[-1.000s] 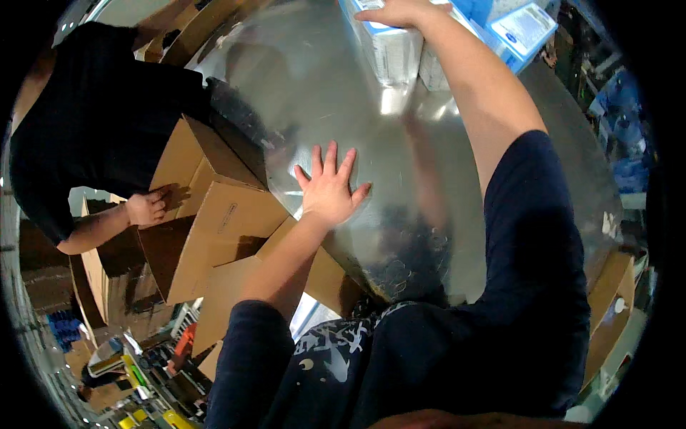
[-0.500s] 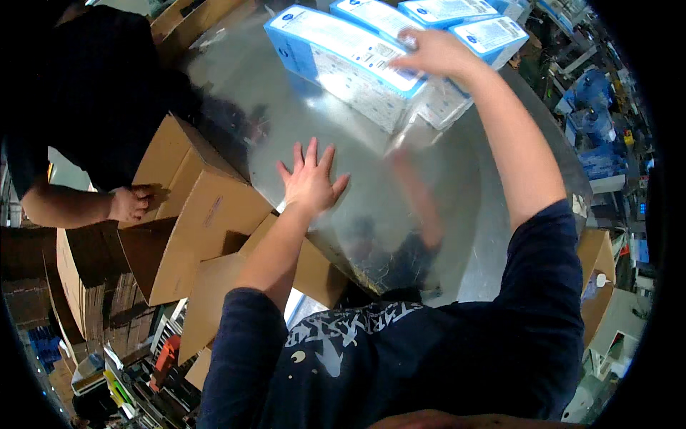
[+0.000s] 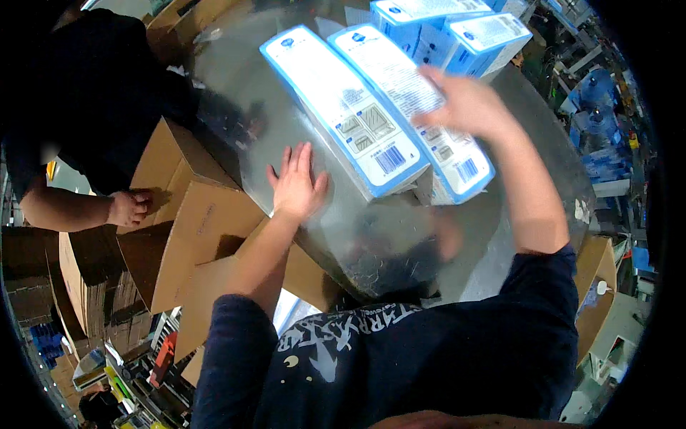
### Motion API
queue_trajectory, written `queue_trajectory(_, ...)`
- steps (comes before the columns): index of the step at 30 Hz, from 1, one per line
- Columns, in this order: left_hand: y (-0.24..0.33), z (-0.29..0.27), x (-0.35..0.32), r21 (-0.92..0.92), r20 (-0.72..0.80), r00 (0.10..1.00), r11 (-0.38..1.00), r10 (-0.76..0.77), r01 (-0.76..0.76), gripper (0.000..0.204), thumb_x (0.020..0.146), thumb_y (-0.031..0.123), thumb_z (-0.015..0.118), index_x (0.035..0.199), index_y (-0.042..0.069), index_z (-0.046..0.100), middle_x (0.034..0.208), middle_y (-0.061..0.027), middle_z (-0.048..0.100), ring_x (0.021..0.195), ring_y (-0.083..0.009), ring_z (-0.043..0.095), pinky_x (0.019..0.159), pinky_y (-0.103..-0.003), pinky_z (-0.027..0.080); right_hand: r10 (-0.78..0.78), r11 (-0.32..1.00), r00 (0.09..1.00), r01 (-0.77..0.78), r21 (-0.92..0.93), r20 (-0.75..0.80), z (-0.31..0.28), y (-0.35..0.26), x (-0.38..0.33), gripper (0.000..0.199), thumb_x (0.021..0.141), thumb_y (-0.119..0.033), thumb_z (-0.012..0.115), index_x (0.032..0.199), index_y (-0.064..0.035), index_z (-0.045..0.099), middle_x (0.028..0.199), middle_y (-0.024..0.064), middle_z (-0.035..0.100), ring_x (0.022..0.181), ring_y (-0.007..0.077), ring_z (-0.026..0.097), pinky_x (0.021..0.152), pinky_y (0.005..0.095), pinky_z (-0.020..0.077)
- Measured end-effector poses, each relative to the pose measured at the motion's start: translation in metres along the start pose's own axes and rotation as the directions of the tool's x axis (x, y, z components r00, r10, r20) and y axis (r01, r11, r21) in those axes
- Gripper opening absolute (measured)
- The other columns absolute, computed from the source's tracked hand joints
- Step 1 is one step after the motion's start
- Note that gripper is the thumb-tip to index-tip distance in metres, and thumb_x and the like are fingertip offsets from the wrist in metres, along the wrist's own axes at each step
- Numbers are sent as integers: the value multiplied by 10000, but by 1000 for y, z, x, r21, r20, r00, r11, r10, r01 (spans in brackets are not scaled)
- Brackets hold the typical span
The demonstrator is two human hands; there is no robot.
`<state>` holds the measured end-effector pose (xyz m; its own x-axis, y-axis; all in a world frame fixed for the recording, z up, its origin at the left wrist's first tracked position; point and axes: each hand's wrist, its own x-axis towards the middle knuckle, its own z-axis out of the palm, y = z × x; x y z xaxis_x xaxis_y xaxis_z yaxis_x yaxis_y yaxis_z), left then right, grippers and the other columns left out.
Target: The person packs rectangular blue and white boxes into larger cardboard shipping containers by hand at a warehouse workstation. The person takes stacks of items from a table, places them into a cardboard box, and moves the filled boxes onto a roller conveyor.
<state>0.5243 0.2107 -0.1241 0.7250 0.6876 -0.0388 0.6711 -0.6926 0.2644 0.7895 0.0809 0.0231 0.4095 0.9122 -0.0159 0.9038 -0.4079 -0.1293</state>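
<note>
Two long blue-and-white retail boxes lie side by side on the shiny grey table (image 3: 336, 247), the left box (image 3: 343, 107) and the right box (image 3: 382, 68). My right hand (image 3: 471, 107) grips the right box along its outer side, thumb over its top face. Part of that hand is smeared by motion. My left hand (image 3: 294, 187) is open, fingers spread, low over the tabletop left of the boxes, and holds nothing. More blue-and-white boxes (image 3: 493, 32) stand beyond my right hand at the table's far side.
An open cardboard carton (image 3: 207, 229) sits at the table's left edge, with a co-worker's hand (image 3: 131, 207) on it. Another carton flap (image 3: 314, 275) lies below my left forearm, with something blue-and-white beside it. Flattened cardboard (image 3: 93, 300) is stacked at left; another carton (image 3: 597, 293) stands right.
The two boxes have come nearer to me and now lie together, with my right hand drawn back along with them. My left hand has shifted slightly left and nearer to me.
</note>
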Motion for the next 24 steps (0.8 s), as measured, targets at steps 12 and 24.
queue_trajectory(12, 0, -5, 4, 82, 60, 998, 996, -31, 26, 638, 770, 391, 524, 1311, 118, 328, 1373, -105, 330, 1305, -284, 236, 1014, -597, 133, 263, 948, 936, -296, -120, -233, 20, 75, 78, 499, 758, -458, 578, 1189, -212, 534, 1290, 87, 435, 1215, 359, 362, 986, 470, 345)
queue_trajectory(24, 8, -48, -25, -836, 230, 932, -432, 281, 337, 604, 898, 519, 335, 1309, 77, 347, 1231, -82, 481, 1111, -240, 480, 916, -392, 416, -343, 904, 926, 371, 213, -157, 15, -35, -146, 130, 745, -241, 559, 762, -163, 662, 1198, 27, 513, 1260, 300, 304, 815, 427, 478)
